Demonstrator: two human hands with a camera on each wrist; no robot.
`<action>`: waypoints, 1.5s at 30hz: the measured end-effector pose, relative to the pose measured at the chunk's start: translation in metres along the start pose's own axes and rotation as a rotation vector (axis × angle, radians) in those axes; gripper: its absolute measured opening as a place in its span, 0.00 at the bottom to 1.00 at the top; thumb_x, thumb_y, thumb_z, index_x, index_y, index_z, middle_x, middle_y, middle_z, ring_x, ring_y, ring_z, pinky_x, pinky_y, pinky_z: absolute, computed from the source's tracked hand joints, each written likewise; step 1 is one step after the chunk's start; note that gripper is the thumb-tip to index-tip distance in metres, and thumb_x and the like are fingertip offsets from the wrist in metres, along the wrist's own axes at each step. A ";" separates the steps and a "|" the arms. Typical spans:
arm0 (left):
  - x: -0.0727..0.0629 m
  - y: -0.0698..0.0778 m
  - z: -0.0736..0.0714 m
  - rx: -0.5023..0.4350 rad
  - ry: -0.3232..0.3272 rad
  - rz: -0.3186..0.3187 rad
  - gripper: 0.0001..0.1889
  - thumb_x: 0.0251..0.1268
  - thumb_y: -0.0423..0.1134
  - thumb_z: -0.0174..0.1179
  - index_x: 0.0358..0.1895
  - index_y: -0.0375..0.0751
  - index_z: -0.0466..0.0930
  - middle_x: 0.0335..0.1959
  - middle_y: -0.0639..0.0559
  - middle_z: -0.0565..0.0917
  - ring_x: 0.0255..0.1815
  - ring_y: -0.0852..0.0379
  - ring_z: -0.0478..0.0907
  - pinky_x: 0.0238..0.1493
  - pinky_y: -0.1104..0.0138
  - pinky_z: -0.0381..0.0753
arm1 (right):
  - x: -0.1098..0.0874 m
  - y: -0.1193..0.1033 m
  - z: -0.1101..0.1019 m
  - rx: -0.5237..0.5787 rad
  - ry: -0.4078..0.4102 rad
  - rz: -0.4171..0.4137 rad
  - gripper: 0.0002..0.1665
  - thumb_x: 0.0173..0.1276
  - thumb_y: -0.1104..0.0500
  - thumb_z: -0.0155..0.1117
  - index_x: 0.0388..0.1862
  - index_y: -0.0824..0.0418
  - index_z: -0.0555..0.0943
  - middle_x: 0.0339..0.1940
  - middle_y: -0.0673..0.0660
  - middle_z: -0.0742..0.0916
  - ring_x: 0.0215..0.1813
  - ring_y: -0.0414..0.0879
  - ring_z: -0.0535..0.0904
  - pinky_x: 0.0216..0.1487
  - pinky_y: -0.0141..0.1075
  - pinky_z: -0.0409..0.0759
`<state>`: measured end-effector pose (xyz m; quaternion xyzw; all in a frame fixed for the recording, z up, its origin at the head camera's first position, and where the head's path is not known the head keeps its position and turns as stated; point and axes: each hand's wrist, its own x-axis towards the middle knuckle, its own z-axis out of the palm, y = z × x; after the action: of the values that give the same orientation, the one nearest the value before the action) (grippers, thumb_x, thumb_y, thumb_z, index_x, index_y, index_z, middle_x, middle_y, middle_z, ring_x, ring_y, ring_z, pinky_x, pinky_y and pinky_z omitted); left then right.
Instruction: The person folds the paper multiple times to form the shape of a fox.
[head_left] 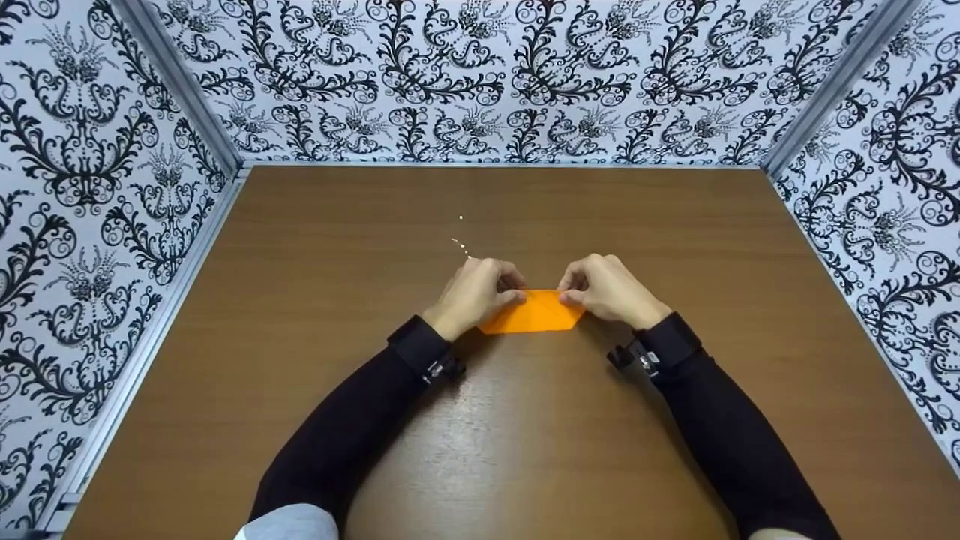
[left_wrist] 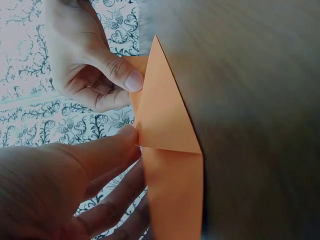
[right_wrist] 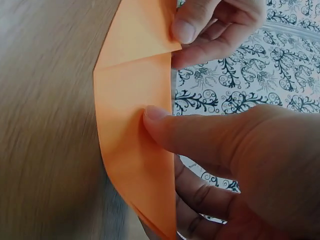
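A folded sheet of orange paper (head_left: 531, 313) is held up between both hands, above the brown table. Along its far edge, the left hand (head_left: 480, 289) pinches the left part between thumb and fingers. The right hand (head_left: 609, 286) pinches the same edge farther right. In the left wrist view the paper (left_wrist: 167, 105) shows a pointed end and a crosswise flap edge, with the left thumb at its side. The right wrist view has the right thumb (right_wrist: 167, 131) pressing on the paper's face, its fingers partly hidden behind.
Small white specks (head_left: 462, 246) lie on the wooden table (head_left: 337, 225) beyond the left hand. Walls with black-and-white scroll patterns (head_left: 480, 82) stand at the back and both sides, framed by metal rails (head_left: 180, 90). Dark bands with small cameras (head_left: 442, 369) sit on both wrists.
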<state>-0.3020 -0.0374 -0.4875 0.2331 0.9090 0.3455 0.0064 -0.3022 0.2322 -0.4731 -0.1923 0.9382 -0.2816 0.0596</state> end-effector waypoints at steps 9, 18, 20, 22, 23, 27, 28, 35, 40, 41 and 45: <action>0.000 -0.001 -0.005 0.027 0.063 0.183 0.00 0.77 0.34 0.81 0.44 0.42 0.99 0.44 0.43 0.97 0.47 0.45 0.95 0.56 0.54 0.96 | 0.008 0.009 -0.001 0.006 0.036 0.030 0.03 0.82 0.60 0.82 0.47 0.58 0.99 0.41 0.58 0.98 0.42 0.52 0.88 0.48 0.41 0.83; -0.006 -0.004 0.002 0.107 -0.124 0.338 0.07 0.78 0.35 0.81 0.53 0.38 1.00 0.50 0.43 0.99 0.55 0.44 0.96 0.65 0.53 0.96 | 0.010 0.016 0.006 -0.010 0.068 0.016 0.04 0.81 0.61 0.82 0.50 0.59 0.99 0.43 0.60 0.99 0.42 0.53 0.88 0.50 0.42 0.83; -0.007 -0.004 0.001 0.123 -0.133 0.348 0.08 0.78 0.35 0.81 0.53 0.37 1.00 0.51 0.42 0.99 0.55 0.43 0.96 0.66 0.53 0.96 | 0.011 0.017 0.006 -0.006 0.078 0.012 0.05 0.81 0.61 0.82 0.50 0.59 0.99 0.44 0.60 0.99 0.41 0.53 0.88 0.49 0.42 0.83; -0.007 -0.003 0.001 0.144 -0.135 0.363 0.09 0.77 0.36 0.82 0.53 0.37 1.00 0.51 0.42 0.99 0.56 0.43 0.96 0.67 0.53 0.96 | 0.011 0.017 0.006 -0.006 0.086 0.010 0.05 0.81 0.60 0.82 0.51 0.59 0.99 0.44 0.60 0.99 0.42 0.54 0.89 0.50 0.43 0.84; -0.007 -0.003 0.001 0.154 -0.134 0.371 0.08 0.77 0.36 0.82 0.53 0.38 1.00 0.51 0.42 0.99 0.56 0.43 0.96 0.67 0.53 0.96 | 0.011 0.017 0.006 -0.008 0.089 0.010 0.06 0.81 0.60 0.83 0.51 0.59 0.99 0.45 0.60 1.00 0.43 0.55 0.90 0.50 0.44 0.84; -0.008 -0.003 0.001 0.180 -0.127 0.380 0.08 0.76 0.36 0.83 0.52 0.39 1.00 0.51 0.42 0.99 0.57 0.44 0.97 0.68 0.54 0.96 | 0.011 0.019 0.003 -0.022 0.093 0.016 0.08 0.81 0.57 0.83 0.53 0.59 0.99 0.47 0.61 1.00 0.48 0.59 0.93 0.54 0.46 0.85; -0.008 -0.003 0.001 0.176 -0.126 0.377 0.08 0.76 0.36 0.83 0.51 0.38 1.00 0.51 0.42 0.99 0.57 0.43 0.97 0.68 0.53 0.96 | 0.010 0.020 0.002 -0.026 0.092 0.019 0.09 0.81 0.57 0.83 0.53 0.59 0.99 0.47 0.61 1.00 0.49 0.59 0.93 0.54 0.46 0.85; -0.008 -0.003 0.004 0.146 -0.127 0.369 0.08 0.78 0.34 0.81 0.53 0.37 1.00 0.56 0.39 0.98 0.61 0.40 0.96 0.71 0.51 0.94 | 0.000 0.026 -0.012 -0.028 0.081 0.071 0.10 0.82 0.56 0.82 0.55 0.60 0.98 0.47 0.62 0.99 0.46 0.57 0.90 0.49 0.41 0.83; -0.009 -0.003 0.003 0.150 -0.120 0.381 0.07 0.79 0.31 0.79 0.53 0.36 1.00 0.57 0.37 0.98 0.63 0.38 0.96 0.73 0.49 0.94 | -0.006 0.025 -0.019 -0.023 0.075 0.093 0.11 0.82 0.54 0.83 0.56 0.59 0.98 0.51 0.62 0.99 0.48 0.56 0.89 0.52 0.43 0.83; -0.009 -0.003 0.002 0.151 -0.120 0.384 0.07 0.79 0.31 0.78 0.52 0.36 1.00 0.58 0.37 0.98 0.63 0.37 0.96 0.74 0.49 0.94 | -0.007 0.025 -0.020 -0.021 0.079 0.093 0.11 0.82 0.54 0.83 0.56 0.58 0.99 0.51 0.62 0.99 0.48 0.56 0.89 0.53 0.43 0.82; -0.009 -0.002 0.000 0.151 -0.127 0.385 0.07 0.79 0.31 0.78 0.53 0.36 1.00 0.59 0.37 0.98 0.64 0.37 0.95 0.75 0.49 0.93 | -0.016 0.021 -0.022 -0.021 0.128 0.063 0.10 0.81 0.55 0.84 0.54 0.58 0.99 0.50 0.61 0.99 0.47 0.55 0.88 0.52 0.42 0.81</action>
<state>-0.2949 -0.0426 -0.4900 0.4234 0.8688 0.2559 -0.0198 -0.2988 0.2661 -0.4660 -0.1449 0.9485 -0.2815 0.0066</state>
